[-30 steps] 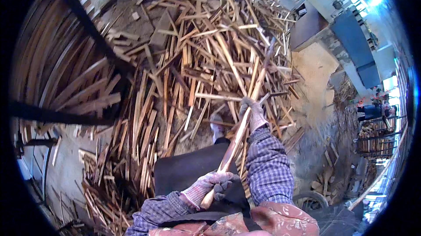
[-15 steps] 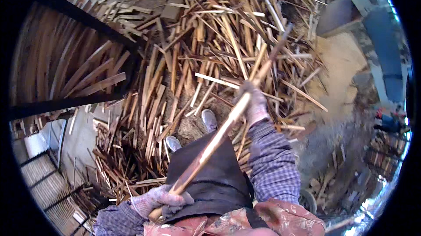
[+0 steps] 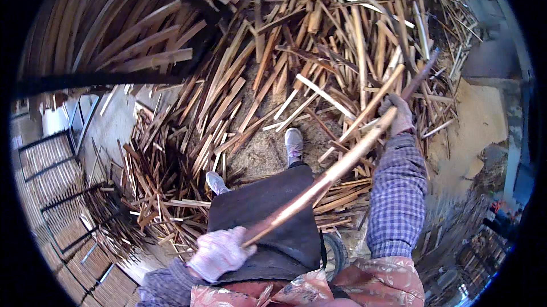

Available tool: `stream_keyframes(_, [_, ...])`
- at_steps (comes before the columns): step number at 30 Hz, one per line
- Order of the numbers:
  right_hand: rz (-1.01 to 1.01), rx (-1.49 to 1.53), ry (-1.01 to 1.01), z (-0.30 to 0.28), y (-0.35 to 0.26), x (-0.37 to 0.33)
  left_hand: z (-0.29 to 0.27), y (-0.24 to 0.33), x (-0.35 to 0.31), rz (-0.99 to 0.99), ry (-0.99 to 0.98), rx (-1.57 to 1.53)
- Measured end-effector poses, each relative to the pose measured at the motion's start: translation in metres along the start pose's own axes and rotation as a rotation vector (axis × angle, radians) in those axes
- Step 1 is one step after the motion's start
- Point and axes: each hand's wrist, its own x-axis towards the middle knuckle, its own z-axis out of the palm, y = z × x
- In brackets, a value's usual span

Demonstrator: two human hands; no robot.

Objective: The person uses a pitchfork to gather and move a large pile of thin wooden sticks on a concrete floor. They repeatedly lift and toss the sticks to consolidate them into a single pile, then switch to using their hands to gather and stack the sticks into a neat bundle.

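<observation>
A long wooden strip (image 3: 319, 186), pale on top with a darker lower end, slants across my dark apron (image 3: 256, 193). Around its near end my left hand (image 3: 221, 254) is closed, in a pale work glove. My right hand (image 3: 400, 114), gloved too, is closed at the far end, its arm stretched out. Beyond that hand a dark, narrow end (image 3: 424, 70) sticks out; whether it belongs to the same strip I cannot tell. Close by the right hand lies another pale strip (image 3: 373, 102), which partly overlaps the held one in view.
Loose wooden strips (image 3: 319, 27) lie in a heap ahead, with more piled at the left (image 3: 156, 179). A dark metal frame (image 3: 114, 79) holds upright strips at the upper left. My shoes (image 3: 293, 140) stand on sawdust-covered ground. A wheel (image 3: 335, 250) shows beside the apron.
The view has swung, so the heap sits further right. My right hand has moved out to the right with the strip. The strip's near end no longer juts out below my left hand.
</observation>
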Motion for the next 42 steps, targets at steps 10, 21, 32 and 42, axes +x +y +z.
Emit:
stream_keyframes(10, [0.038,0.038,0.243,0.061,0.074,-0.098,0.080,-0.131,-0.027,-0.134,-0.503,-0.387])
stream_keyframes(21, [-0.132,0.058,0.400,0.205,0.236,-0.312,0.202,-0.419,-0.161,-0.250,-0.224,-0.361])
stream_keyframes(32, [0.353,0.226,0.207,0.234,0.251,-0.377,0.291,-0.493,-0.198,-0.685,-0.309,-0.028])
stream_keyframes(42, [0.143,0.087,0.314,0.150,0.135,-0.232,0.161,-0.307,-0.034,-0.339,-0.431,-0.080])
